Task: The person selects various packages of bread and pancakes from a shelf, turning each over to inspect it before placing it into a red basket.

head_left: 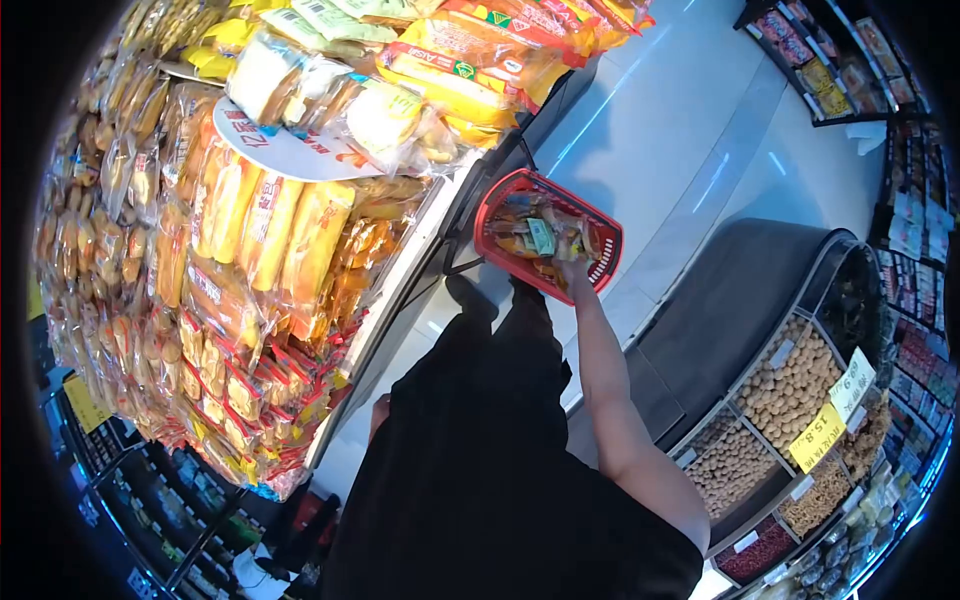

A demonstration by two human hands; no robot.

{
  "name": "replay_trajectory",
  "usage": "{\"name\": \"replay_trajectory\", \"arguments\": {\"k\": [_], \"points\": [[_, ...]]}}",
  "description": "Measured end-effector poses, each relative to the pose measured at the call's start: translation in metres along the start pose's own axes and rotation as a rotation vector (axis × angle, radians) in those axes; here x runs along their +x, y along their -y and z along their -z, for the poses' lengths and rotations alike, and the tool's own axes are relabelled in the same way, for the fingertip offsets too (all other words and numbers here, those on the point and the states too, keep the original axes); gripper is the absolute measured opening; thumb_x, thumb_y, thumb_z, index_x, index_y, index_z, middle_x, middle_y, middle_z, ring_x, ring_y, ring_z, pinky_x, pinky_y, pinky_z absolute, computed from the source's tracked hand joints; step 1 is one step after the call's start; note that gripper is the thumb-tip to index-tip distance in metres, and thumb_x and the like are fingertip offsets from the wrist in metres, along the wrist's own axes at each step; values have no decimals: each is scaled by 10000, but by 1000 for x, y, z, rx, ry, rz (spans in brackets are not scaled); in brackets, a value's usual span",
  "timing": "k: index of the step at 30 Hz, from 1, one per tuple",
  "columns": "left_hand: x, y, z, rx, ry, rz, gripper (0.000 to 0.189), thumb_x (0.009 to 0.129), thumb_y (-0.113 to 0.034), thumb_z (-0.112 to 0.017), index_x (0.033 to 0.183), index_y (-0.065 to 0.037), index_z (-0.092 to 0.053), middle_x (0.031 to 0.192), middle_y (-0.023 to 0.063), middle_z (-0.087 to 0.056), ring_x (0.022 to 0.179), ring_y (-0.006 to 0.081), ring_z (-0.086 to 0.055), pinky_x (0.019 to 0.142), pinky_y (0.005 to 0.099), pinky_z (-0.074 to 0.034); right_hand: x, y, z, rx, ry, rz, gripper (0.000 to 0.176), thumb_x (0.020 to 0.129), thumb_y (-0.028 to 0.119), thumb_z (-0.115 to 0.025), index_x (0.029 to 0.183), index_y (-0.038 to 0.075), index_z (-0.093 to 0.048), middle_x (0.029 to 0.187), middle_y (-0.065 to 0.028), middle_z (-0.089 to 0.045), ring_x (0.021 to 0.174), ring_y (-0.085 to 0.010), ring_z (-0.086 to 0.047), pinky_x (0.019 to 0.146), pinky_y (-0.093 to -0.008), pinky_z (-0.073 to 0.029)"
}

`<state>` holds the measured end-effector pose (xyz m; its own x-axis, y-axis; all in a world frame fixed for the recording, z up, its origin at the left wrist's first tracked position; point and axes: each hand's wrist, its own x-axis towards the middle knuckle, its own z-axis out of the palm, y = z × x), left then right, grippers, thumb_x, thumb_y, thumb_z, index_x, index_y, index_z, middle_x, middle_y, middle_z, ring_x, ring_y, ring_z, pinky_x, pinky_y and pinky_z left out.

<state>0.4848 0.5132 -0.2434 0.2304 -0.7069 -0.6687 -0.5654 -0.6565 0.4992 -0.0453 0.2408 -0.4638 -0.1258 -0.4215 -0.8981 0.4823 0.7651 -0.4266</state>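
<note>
Our right hand (570, 272) reaches down over the near right corner of the red basket (520, 275), among the clear-wrapped packets inside. Its fingers are lost against the wrappers, so we cannot tell whether they pinch one or merely touch. One packet with a pale green label (541, 236) lies near the basket's middle, just beside our fingers, with brownish packets around it, towards the left side and the near edge. Our left hand (380, 412) shows only as a sliver at our left side, by the dark clothing; we cannot tell how its fingers are set, or whether it holds anything.

The basket appears to stand on the pale floor (660, 130), close by the edge of the display heaped with yellow packets (318, 240). Bins of nuts (790, 370) line the counter to our right.

The packets look light, with slick, crinkly film that could slide under bare fingertips. What is inside is probably soft and easily crushed, so we would take the green-labelled one by its sealed end or loose film, lightly, rather than squeeze its middle. The basket itself seems stiff, best gripped by its rim.
</note>
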Motion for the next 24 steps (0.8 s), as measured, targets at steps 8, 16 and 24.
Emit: {"name": "replay_trajectory", "arguments": {"k": [8, 16, 24], "points": [[-30, -134, 35, -307, -153, 438, 304, 921, -255, -541, 1099, -16, -605, 929, 94, -677, 786, 165, -651, 670, 294, -511, -38, 70, -64, -1321, 23, 349, 653, 861, 380, -547, 1430, 129, -346, 1333, -243, -492, 1246, -429, -448, 1078, -488, -329], [-76, -51, -26, -191, -271, 301, 200, 876, -167, -556, 950, -50, -700, 921, 130, -706, 873, 232, -675, 752, 332, -525, 13, 111, -85, -2356, 902, 740, 427, 862, 334, -586, 1223, 108, -584, 1192, -196, -602, 1052, -363, -598, 917, -385, -476], [-94, -55, -58, 398, 164, 381, 154, 836, -149, -598, 928, -120, -718, 987, 71, -707, 857, 196, -681, 749, 323, -550, -291, 275, -238, -1600, 1265, 386, 349, 935, 227, -597, 1210, 18, -546, 1041, -104, -637, 931, -163, -620, 804, -295, -504]]}}
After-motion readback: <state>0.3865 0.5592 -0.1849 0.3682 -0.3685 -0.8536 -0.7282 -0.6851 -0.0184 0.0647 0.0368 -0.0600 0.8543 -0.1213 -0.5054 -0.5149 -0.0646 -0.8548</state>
